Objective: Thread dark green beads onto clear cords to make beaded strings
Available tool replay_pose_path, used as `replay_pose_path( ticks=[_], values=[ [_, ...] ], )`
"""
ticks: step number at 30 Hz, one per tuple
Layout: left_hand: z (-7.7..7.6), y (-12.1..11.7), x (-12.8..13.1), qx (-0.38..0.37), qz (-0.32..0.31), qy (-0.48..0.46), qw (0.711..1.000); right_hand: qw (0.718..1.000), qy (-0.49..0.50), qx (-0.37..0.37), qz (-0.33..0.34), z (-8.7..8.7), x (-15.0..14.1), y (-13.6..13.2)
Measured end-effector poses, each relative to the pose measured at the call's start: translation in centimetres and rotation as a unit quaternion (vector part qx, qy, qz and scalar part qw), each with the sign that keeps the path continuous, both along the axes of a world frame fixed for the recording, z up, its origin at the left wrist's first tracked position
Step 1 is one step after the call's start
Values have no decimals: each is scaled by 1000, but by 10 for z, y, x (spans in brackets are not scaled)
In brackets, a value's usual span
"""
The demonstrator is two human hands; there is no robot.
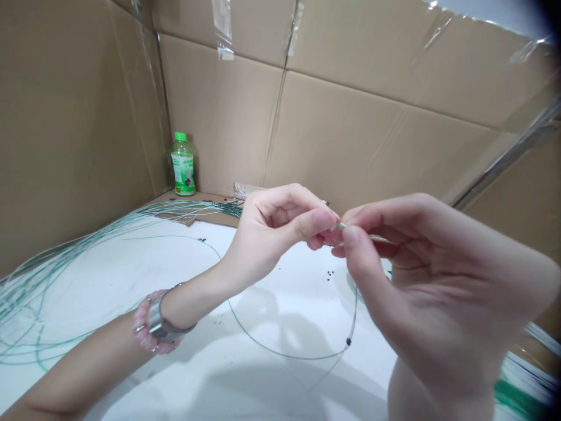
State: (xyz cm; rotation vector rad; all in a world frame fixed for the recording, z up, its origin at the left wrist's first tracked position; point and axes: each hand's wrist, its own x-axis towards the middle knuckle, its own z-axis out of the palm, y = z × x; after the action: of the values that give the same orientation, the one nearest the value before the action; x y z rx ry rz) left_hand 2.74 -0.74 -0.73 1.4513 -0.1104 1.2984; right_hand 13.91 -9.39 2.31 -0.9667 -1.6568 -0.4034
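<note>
Beyond the left hand [267, 231], a bottle [183, 166] holds green liquid.

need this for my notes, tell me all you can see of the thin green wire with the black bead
The thin green wire is a slim, glossy, plastic-looking strand, curving in a loose loop over the white surface. A small black bead sits on it near the right hand. The wire rises behind that hand; a green tip, likely its end, shows pinched between the right hand and the left hand.
</note>
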Motion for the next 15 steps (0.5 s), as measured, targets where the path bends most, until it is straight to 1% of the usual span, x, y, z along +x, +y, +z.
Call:
replay_pose_path(
  ticks=[6, 8, 15],
  values=[
    [1, -13, 6, -114, -40, -39, 992, 999, 29, 7, -37, 1, -8, 1],
    [2, -16, 8, -139, -44, -45, 988, 998, 37, 10, -42, 1, -9, 1],
    [1, -20, 9, -147, -33, -52, 987, 998, 47, 4, -44, 2, -8, 1]
  ],
)
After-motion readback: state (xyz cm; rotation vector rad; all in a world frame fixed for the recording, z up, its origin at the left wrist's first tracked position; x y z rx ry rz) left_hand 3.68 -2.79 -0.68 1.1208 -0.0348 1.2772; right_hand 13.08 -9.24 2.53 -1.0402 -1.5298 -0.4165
